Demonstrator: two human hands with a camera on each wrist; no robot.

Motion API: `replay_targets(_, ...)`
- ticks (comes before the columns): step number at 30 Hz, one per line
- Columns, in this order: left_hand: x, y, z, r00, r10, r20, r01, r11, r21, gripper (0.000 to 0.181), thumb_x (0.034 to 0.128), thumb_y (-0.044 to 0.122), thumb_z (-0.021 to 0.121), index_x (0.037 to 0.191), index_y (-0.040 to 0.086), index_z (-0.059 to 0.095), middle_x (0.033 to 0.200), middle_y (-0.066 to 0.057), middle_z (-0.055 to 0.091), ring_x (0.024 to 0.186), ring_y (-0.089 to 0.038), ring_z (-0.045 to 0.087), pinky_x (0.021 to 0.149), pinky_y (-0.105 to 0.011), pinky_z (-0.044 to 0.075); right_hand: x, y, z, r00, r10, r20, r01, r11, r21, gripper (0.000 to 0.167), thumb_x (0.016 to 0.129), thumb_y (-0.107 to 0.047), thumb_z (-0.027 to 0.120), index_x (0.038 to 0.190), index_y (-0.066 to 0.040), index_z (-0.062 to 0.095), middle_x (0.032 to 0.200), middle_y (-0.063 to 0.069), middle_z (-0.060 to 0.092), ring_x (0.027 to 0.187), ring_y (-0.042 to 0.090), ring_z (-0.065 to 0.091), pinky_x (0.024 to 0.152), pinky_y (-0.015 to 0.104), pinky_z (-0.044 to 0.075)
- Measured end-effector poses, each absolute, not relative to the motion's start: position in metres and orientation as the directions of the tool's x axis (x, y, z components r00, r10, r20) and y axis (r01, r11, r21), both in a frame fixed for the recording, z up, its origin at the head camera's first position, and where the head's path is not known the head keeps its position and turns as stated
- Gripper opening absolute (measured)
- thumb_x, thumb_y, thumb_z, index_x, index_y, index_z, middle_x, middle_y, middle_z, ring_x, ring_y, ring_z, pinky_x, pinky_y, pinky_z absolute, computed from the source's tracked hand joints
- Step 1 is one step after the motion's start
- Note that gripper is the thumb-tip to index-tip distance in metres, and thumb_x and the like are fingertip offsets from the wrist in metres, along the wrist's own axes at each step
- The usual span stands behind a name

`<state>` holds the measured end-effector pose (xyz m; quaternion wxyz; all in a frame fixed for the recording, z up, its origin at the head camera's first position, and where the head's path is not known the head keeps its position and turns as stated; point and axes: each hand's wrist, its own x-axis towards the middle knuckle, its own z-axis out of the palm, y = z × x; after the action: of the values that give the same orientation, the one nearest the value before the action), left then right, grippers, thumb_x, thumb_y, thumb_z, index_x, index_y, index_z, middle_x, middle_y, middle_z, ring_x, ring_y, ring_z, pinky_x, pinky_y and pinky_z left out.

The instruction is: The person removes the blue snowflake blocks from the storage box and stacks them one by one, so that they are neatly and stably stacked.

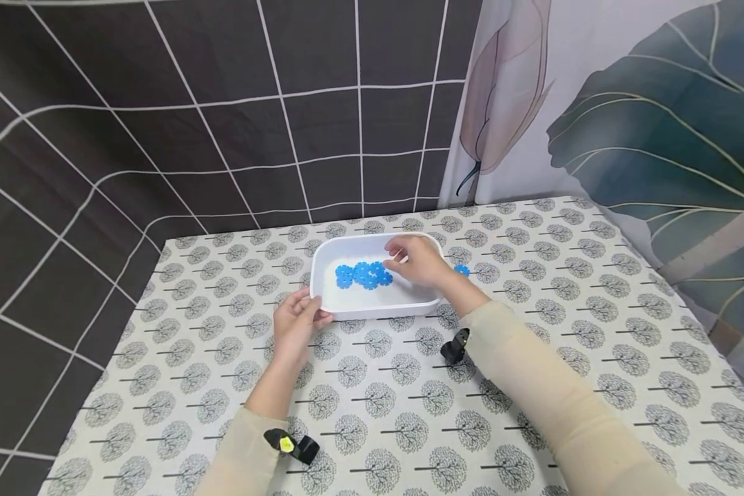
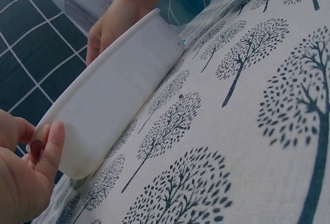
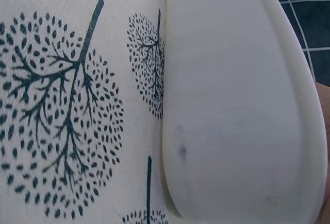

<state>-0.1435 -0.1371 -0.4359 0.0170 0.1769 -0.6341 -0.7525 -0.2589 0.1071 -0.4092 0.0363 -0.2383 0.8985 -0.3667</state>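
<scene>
A white plastic basin [image 1: 378,310] stands on the table, and several blue snowflake-shaped plastic pieces [image 1: 366,275] lie together inside it. My left hand [image 1: 294,324] grips the basin's near left corner; in the left wrist view its fingers [image 2: 50,152] bend over the rim. Over the basin's right part reaches my right hand [image 1: 417,258], thumb and fingers apart, the thumb tip close to the blue pieces. I see nothing between those fingers. In the right wrist view the basin's outer wall [image 3: 237,100] hides nearly all of that hand.
One more blue piece [image 1: 461,270] lies on the tree-print tablecloth [image 1: 409,434], just right of the basin, partly behind the right forearm. A dark curtain with white grid lines [image 1: 322,131] hangs behind the table. A leaf-patterned curtain [image 1: 645,138] hangs at the right.
</scene>
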Motion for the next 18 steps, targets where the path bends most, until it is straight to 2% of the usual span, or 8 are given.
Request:
replay_targets(1,-0.144,-0.137,-0.436,-0.937,-0.250,-0.245,-0.199,-0.196,0.960,0.040,0.0988,0.004,0.062,0.137,0.000,0.051,0.096,-0.012,0.061,0.074,-0.013,0.067,0.077,-0.027,0.066,-0.259,0.106,-0.410,-0.884,-0.456,0.100,-0.398,0.624,-0.673,0.035,0.092,-0.014,0.075,0.121,0.005,0.066,0.113,0.017,0.070,0.100,0.028,0.067,0.093,0.038,0.060)
replay_targets(3,-0.144,-0.137,-0.436,-0.936,-0.250,-0.246,-0.200,-0.196,0.960,0.040,0.0989,0.004,0.061,0.137,0.000,0.051,0.096,-0.012,0.062,0.074,-0.013,0.067,0.077,-0.027,0.066,-0.259,0.104,-0.413,-0.887,-0.455,0.077,-0.384,0.636,-0.670,0.036,0.091,-0.013,0.076,0.121,0.004,0.066,0.112,0.016,0.069,0.100,0.027,0.067,0.093,0.036,0.060)
replay_targets(10,-0.144,-0.138,-0.437,-0.939,-0.249,-0.237,-0.194,-0.186,0.963,0.039,0.0991,0.005,0.062,0.136,-0.001,0.051,0.097,-0.014,0.062,0.075,-0.013,0.067,0.076,-0.027,0.066,-0.257,0.098,-0.421,-0.872,-0.488,-0.027,-0.362,0.682,-0.635,0.038,0.088,-0.012,0.078,0.120,0.003,0.066,0.112,0.014,0.069,0.101,0.026,0.065,0.097,0.036,0.058)
replay_targets(18,-0.143,-0.138,-0.437,-0.942,-0.241,-0.234,-0.189,-0.194,0.963,0.039,0.0992,0.004,0.061,0.137,0.000,0.050,0.099,-0.016,0.062,0.074,-0.013,0.067,0.075,-0.027,0.066,-0.253,0.097,-0.420,-0.866,-0.493,-0.089,-0.356,0.730,-0.584,0.040,0.090,-0.012,0.077,0.125,0.003,0.065,0.114,0.014,0.068,0.105,0.026,0.062,0.103,0.037,0.055)
